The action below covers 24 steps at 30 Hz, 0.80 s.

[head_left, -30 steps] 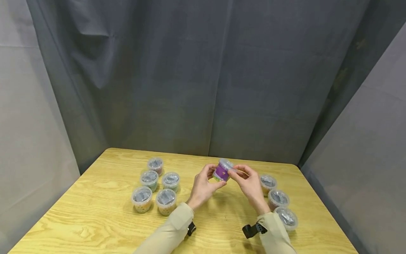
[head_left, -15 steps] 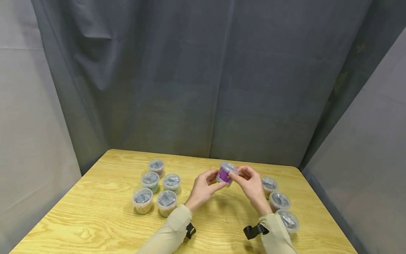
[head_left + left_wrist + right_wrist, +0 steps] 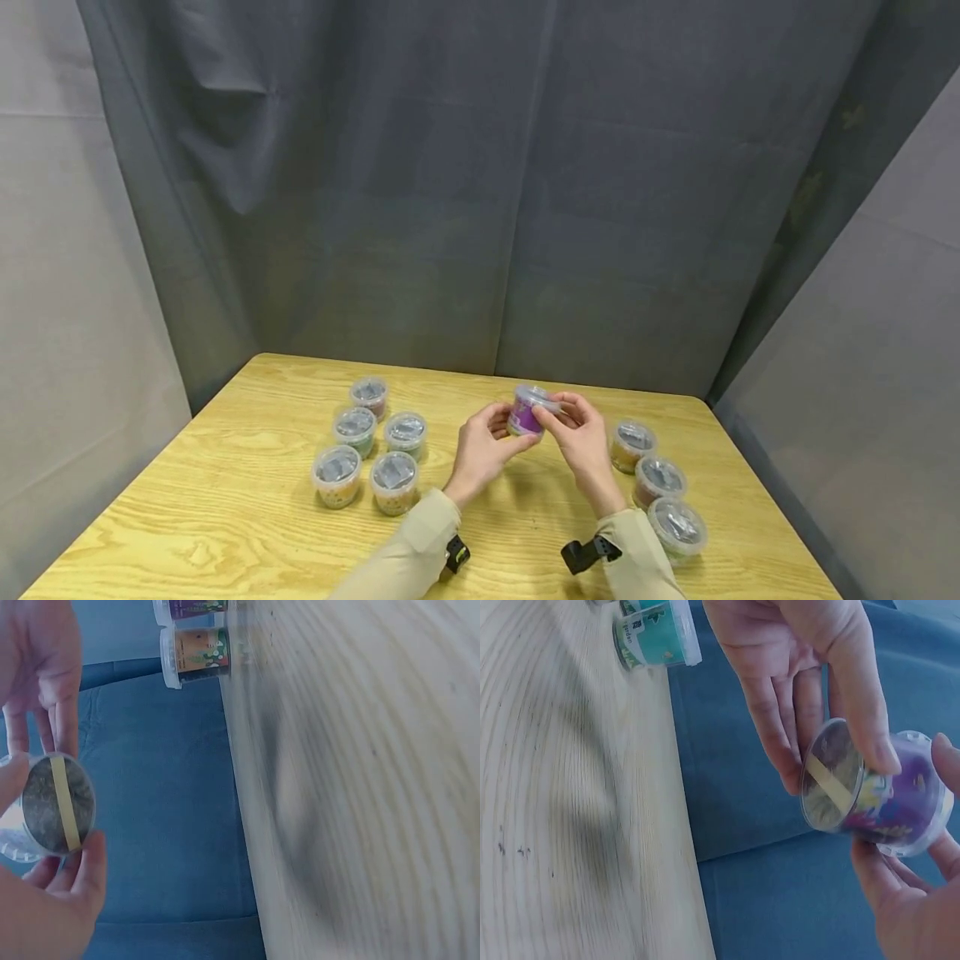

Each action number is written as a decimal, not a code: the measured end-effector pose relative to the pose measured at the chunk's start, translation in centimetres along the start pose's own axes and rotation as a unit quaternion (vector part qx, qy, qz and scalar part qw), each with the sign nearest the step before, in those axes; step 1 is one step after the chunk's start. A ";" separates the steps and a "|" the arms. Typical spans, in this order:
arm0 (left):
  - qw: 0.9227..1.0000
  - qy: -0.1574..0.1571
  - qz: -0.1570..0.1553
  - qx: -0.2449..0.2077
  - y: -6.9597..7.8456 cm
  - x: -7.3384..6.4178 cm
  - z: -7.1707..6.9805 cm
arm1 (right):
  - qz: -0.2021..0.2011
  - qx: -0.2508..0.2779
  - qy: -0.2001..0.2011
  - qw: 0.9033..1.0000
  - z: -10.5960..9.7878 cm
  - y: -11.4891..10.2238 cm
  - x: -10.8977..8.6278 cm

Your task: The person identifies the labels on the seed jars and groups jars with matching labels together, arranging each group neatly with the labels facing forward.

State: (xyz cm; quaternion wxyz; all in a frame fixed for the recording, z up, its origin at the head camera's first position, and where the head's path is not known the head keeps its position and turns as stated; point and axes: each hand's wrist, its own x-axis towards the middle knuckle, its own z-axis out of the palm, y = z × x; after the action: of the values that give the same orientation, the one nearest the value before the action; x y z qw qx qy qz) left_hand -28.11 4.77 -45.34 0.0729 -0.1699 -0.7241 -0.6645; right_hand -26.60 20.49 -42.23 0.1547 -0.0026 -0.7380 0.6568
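Above the table, a small clear plastic tub (image 3: 525, 414) with a purple label and a clear lid is held between both hands. My left hand (image 3: 482, 452) grips its body from the left, thumb along the lower side. From the right, my right hand (image 3: 584, 443) pinches the tub near the lid, thumb on the front and fingers at the rim. The right wrist view shows the left hand (image 3: 799, 667) above and the right hand (image 3: 922, 915) below. A pale yellow strip (image 3: 66, 802) crosses the tub's base, with dark contents visible through it.
Several similar lidded tubs stand in a left group, including a front one (image 3: 393, 482). A row on the right has a back tub (image 3: 632, 446), a middle tub (image 3: 660, 481) and a front tub (image 3: 677, 529). Dark grey curtain (image 3: 495, 208) hangs behind the wooden table (image 3: 225, 500).
The tub shifts right, then slightly back left, and its tilt changes as the hands turn it. My right hand moves slightly left, uncovering more of the right row. The standing tubs stay put.
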 end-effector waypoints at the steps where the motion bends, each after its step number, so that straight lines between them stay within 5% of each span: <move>1: 1.000 0.004 0.000 0.006 0.0 -0.1 0.1 | 0.004 0.000 0.002 1.000 0.1 0.0 0.0; 10: 0.999 -0.037 0.015 -0.007 0.2 -0.1 -0.2 | 0.001 0.051 0.011 0.999 0.0 -0.2 0.3; 15: 1.000 -0.009 0.014 -0.006 0.2 0.0 0.0 | 0.005 0.039 -0.004 0.999 0.1 -0.4 0.4; 19: 0.998 0.017 0.044 0.036 0.2 -0.1 0.2 | 0.009 0.008 0.003 1.000 0.5 -0.6 0.2; 24: 0.996 0.010 0.068 0.065 0.5 -0.3 0.1 | 0.006 0.028 0.013 0.999 0.5 -0.4 0.3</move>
State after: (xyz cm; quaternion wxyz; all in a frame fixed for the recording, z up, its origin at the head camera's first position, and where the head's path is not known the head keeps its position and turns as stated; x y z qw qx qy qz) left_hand -27.68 4.89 -44.96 0.1362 -0.2072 -0.7514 -0.6115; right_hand -26.95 20.01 -41.85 0.1606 -0.0109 -0.7171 0.6782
